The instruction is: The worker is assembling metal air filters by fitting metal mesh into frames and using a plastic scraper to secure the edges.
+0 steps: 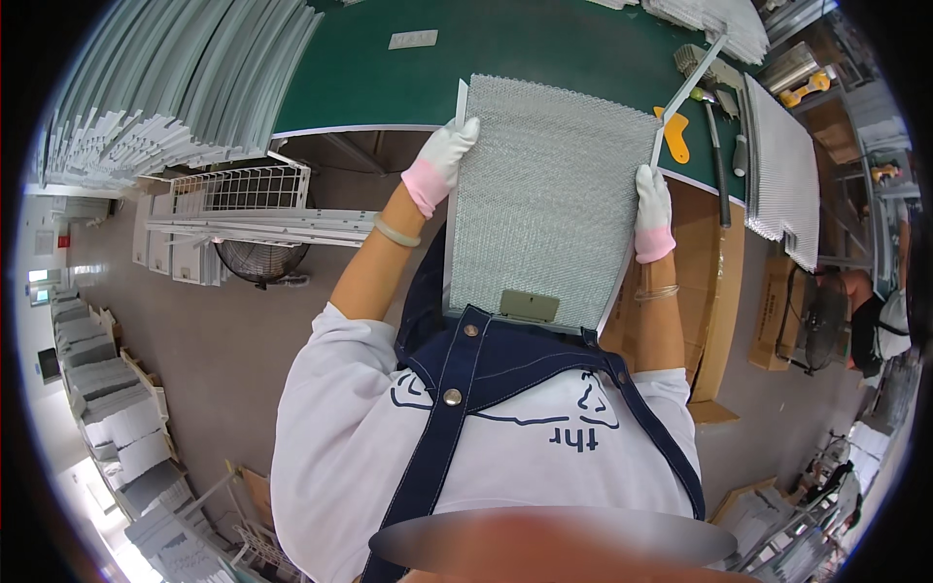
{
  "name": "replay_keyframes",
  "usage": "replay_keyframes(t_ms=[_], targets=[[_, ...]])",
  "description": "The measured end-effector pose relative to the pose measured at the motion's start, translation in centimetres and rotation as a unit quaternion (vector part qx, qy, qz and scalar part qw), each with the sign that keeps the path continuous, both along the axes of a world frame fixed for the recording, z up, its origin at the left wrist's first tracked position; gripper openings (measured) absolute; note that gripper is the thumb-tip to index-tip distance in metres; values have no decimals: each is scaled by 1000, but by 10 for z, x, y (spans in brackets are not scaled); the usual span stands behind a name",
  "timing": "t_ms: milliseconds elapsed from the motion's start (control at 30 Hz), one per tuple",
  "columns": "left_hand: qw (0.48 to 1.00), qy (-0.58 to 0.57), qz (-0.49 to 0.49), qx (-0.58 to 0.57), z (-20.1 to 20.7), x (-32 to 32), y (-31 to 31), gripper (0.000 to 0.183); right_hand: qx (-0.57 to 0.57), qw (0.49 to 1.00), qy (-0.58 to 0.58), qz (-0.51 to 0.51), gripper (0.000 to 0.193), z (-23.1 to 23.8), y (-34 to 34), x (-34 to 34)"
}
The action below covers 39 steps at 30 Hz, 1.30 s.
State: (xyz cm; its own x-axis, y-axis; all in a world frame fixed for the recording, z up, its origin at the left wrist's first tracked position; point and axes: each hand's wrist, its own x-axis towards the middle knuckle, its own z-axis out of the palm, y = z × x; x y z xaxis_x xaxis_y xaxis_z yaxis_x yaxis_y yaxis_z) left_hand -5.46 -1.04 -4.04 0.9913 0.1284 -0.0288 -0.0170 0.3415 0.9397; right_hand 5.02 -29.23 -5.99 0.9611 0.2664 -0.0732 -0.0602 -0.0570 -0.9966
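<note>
A silver metal mesh filter panel (554, 194) is held before my chest, its near end against my apron (515, 355). My left hand (443, 167), in a white and pink glove, is closed on its left edge near the far corner. On the opposite edge, my right hand (654, 209) grips it in a matching glove. Pale frame strips run along both sides. At the far right corner a thin strip (695, 76) slants outward, away from the mesh. A small grey-green plate (530, 305) lies at the panel's near end.
The green worktable (364, 83) carries stacked frame strips (185, 87) at left. At right are a hammer (717, 146), an orange-yellow tool (673, 136) and mesh sheets (782, 160). Below stand a cardboard box (719, 291), a wire rack (243, 188) and a fan (260, 260).
</note>
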Motion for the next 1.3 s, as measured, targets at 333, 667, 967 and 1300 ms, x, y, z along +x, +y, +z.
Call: replay_keyframes(t_ms=[333, 667, 967, 1300], targets=[[990, 72, 101, 64, -7, 4, -4, 40, -70, 997, -32, 23, 51, 0, 2, 10], [995, 36, 77, 42, 25, -8, -15, 38, -376, 771, -508, 70, 38, 133, 60, 22], [999, -1, 41, -17, 43, -15, -26, 39, -258, 798, -276, 470, 35, 150, 153, 45], [1000, -19, -12, 2, 28, -9, -24, 49, -208, 850, -235, 424, 28, 129, 141, 42]])
